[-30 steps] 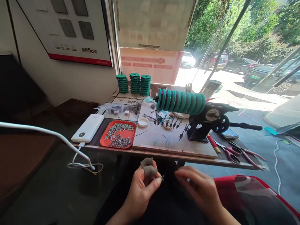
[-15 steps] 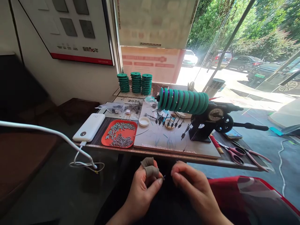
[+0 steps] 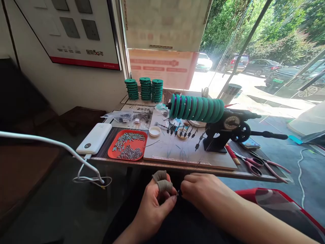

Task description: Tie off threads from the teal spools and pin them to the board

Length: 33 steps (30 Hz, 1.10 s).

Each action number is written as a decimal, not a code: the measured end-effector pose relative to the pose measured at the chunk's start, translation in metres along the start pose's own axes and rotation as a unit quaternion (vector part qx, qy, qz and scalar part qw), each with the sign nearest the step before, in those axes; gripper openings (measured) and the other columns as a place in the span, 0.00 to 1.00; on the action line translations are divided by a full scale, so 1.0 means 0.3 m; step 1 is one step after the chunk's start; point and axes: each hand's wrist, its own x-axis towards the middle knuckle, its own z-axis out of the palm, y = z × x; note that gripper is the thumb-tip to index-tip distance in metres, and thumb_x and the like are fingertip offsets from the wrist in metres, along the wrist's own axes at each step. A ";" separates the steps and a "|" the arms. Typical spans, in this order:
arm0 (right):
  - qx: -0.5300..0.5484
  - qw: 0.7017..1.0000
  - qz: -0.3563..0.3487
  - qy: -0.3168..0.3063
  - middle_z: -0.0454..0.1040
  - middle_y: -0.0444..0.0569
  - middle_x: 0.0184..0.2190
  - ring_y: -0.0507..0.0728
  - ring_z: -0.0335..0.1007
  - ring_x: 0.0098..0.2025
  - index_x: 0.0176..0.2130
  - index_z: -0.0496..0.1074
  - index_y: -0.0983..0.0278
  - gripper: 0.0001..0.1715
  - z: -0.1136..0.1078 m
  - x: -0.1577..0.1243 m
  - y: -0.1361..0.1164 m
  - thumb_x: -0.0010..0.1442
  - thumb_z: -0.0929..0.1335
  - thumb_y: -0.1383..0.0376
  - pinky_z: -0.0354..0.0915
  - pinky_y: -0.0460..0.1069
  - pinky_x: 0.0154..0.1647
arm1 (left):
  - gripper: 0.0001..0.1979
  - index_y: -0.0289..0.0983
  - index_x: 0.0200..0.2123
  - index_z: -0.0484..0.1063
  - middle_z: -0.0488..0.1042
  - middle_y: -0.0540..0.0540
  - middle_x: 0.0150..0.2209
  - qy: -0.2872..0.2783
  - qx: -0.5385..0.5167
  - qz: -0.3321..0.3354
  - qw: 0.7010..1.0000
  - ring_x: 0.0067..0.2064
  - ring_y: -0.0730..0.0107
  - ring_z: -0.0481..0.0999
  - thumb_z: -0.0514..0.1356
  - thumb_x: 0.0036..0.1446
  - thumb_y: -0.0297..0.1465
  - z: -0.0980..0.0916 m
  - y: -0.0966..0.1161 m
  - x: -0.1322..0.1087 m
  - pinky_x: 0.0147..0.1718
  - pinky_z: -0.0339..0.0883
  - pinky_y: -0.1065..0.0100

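Note:
My left hand (image 3: 158, 203) is closed in a pinch below the table's front edge, with grey cloth covers on two fingers. Between its thumb and forefinger sits a tiny object, dark with a bright glint, too small to name. Close on its right, my right hand (image 3: 200, 189) is turned back-up with the fingers curled in. Whatever those fingers hold is hidden from view. Both hands hover over dark clothing. Beyond them on the table lie an orange tray (image 3: 109, 153) of small metal parts in two heaps and a pale board (image 3: 162, 149) with thin lines strewn on it.
A hand-cranked winder (image 3: 215, 142) carrying a row of green spools (image 3: 196, 108) stands on the board's right side. Scissors (image 3: 254, 166) and pliers (image 3: 273, 166) lie farther right. Stacked green spools (image 3: 145, 88) stand at the back. A white power bank (image 3: 95, 138) with a cable rests at left.
My right hand has rolled over from thumb-side up to back-up and come nearer my left hand, its forearm swinging outward. My left hand stays nearly still. The view has shifted slightly.

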 end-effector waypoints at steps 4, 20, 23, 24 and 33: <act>-0.034 0.999 -0.010 -0.022 0.73 0.46 0.25 0.51 0.67 0.25 0.29 0.73 0.65 0.10 -0.005 0.010 0.001 0.54 0.64 0.75 0.55 0.45 0.25 | 0.04 0.36 0.28 0.70 0.63 0.46 0.39 0.007 0.025 0.022 0.999 0.33 0.73 0.65 0.59 0.49 0.30 -0.001 0.006 0.002 0.30 0.62 0.74; 0.138 0.984 0.065 0.089 0.74 0.45 0.26 0.52 0.70 0.27 0.32 0.73 0.63 0.04 0.041 -0.015 0.010 0.53 0.67 0.68 0.60 0.44 0.27 | 0.05 0.36 0.27 0.71 0.65 0.45 0.38 0.023 -0.005 0.006 1.000 0.39 0.67 0.65 0.59 0.49 0.32 -0.001 0.015 0.011 0.38 0.61 0.70; 0.248 0.949 0.104 0.163 0.74 0.44 0.24 0.51 0.69 0.25 0.31 0.72 0.63 0.05 0.098 -0.044 0.009 0.55 0.65 0.66 0.61 0.43 0.27 | 0.05 0.35 0.25 0.70 0.64 0.46 0.36 0.028 -0.049 -0.003 0.998 0.39 0.67 0.65 0.61 0.47 0.32 0.006 0.025 0.013 0.39 0.60 0.70; 0.273 0.939 0.104 0.182 0.74 0.44 0.24 0.51 0.69 0.25 0.30 0.72 0.63 0.07 0.112 -0.047 0.006 0.55 0.65 0.66 0.61 0.43 0.27 | 0.05 0.35 0.24 0.70 0.64 0.46 0.35 0.028 -0.058 -0.006 0.998 0.39 0.67 0.64 0.61 0.46 0.31 0.008 0.029 0.015 0.39 0.60 0.69; 0.413 0.884 0.138 0.173 0.67 0.43 0.19 0.49 0.60 0.22 0.27 0.72 0.67 0.09 0.132 -0.016 0.023 0.54 0.65 0.65 0.57 0.43 0.23 | 0.08 0.35 0.22 0.70 0.62 0.52 0.29 0.008 -0.123 -0.107 0.987 0.27 0.78 0.58 0.54 0.35 0.20 0.005 0.038 0.026 0.26 0.53 0.75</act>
